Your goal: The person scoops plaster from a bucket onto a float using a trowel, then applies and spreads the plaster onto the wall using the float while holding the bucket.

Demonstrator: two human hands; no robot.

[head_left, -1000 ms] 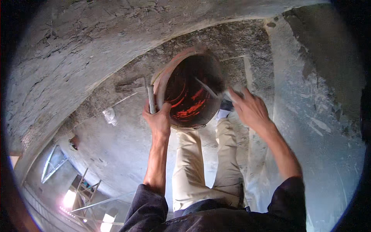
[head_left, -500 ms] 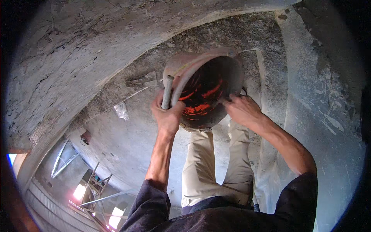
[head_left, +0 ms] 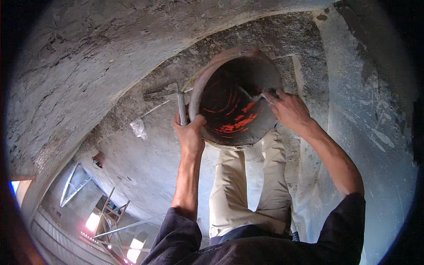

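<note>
A round, dusty bucket [head_left: 207, 79] is tilted so that its mouth faces me; the dark inside has red-orange streaks. My left hand [head_left: 190, 132] is closed on the bucket's left rim, with a short grey rod-like handle [head_left: 181, 108] gripped alongside it. What that handle belongs to is hidden. At the opposite rim, my right hand [head_left: 289, 110] is closed on a small trowel [head_left: 260, 96]. Its blade reaches into the bucket near the inner wall and is only partly visible in the shadow.
Beyond the bucket, a flat tool [head_left: 160, 94] lies on the rough grey surface. A crumpled clear plastic piece [head_left: 138, 128] lies closer on the left. Plastered walls [head_left: 366, 132] curve around me. Wooden scaffolding [head_left: 112, 214] and metal bars stand at lower left.
The bucket has turned, showing more of its inside. My left hand's rod-like handle has shifted left. My right hand has moved slightly right and up, and the trowel's blade now shows inside the bucket.
</note>
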